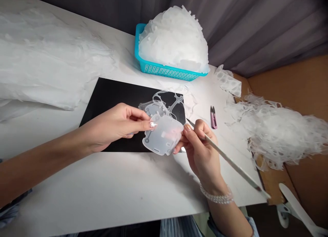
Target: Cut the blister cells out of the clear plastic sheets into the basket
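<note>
My left hand (125,124) pinches the left edge of a translucent, rounded silicone-like piece (164,134) with small slots and a dark line with round ends. My right hand (200,148) grips the right edge of the same piece. Also held in it is a long, slim, pale tool (230,161) with a dark pointed tip, perhaps a craft knife or tweezers. Beneath and behind the piece, another patterned translucent piece (155,108) and a cut-out scrap frame (174,100) lie on a black mat (110,96).
A blue basket (166,70) heaped with translucent pieces stands at the back. Purple-handled thread snips (213,118) lie on the right. A pile of scraps (287,127) fills a cardboard box (297,76) at the table's right edge. Stacked translucent sheets (46,59) cover the left.
</note>
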A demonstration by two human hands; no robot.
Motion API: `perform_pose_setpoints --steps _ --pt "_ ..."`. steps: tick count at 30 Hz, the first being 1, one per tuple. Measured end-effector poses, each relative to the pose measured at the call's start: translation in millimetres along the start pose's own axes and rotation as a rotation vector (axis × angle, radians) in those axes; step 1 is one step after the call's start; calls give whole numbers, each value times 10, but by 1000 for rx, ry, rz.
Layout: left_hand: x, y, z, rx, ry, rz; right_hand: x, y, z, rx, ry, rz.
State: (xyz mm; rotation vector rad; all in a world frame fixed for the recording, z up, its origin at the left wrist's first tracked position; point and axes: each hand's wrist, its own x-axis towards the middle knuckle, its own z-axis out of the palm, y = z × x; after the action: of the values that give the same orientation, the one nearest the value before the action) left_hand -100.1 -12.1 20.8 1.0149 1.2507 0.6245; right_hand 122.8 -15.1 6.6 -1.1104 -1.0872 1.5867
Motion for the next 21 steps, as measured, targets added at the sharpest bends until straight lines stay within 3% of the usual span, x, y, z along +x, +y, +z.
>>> perform_pose_setpoints --steps 9,21 --pt "-48 72 -17 -15 -11 -27 36 -43 8 107 -52 61" --pt "-24 26 -16 -44 59 50 78 1 -42 -4 67 1"
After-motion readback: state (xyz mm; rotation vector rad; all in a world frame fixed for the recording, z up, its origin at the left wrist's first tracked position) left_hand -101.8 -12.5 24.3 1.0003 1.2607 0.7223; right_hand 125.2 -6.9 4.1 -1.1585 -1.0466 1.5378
